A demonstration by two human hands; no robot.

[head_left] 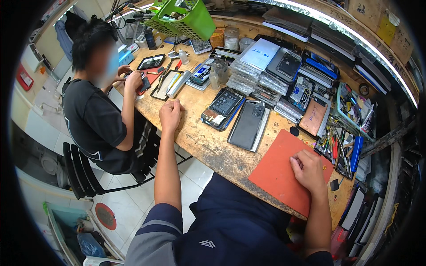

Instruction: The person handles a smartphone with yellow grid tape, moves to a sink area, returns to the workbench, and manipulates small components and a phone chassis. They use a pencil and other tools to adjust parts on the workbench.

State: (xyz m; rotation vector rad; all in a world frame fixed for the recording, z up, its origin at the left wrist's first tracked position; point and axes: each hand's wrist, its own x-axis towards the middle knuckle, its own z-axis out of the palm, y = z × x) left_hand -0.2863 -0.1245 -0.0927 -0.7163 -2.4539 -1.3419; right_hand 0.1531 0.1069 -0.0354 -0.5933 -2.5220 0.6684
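Note:
My left hand (171, 114) rests in a loose fist on the front edge of the worn wooden workbench (195, 146), with no object showing in it. Curled on an orange mat (277, 170), my right hand (308, 170) is likewise closed, and nothing shows between its fingers. Between my hands lie a dark phone (248, 124), back up on a pale sheet, and an opened phone (223, 107) with its battery and inner parts exposed. A small black round piece (294, 131) sits at the mat's far edge.
To my left a co-worker (100, 106) handles a phone over a red mat. Stacks of wrapped phone parts (248, 66) fill the back. A green basket (186, 20) hangs above. Screwdrivers and tweezers (339, 148) crowd the right, beside a pale basket (355, 108).

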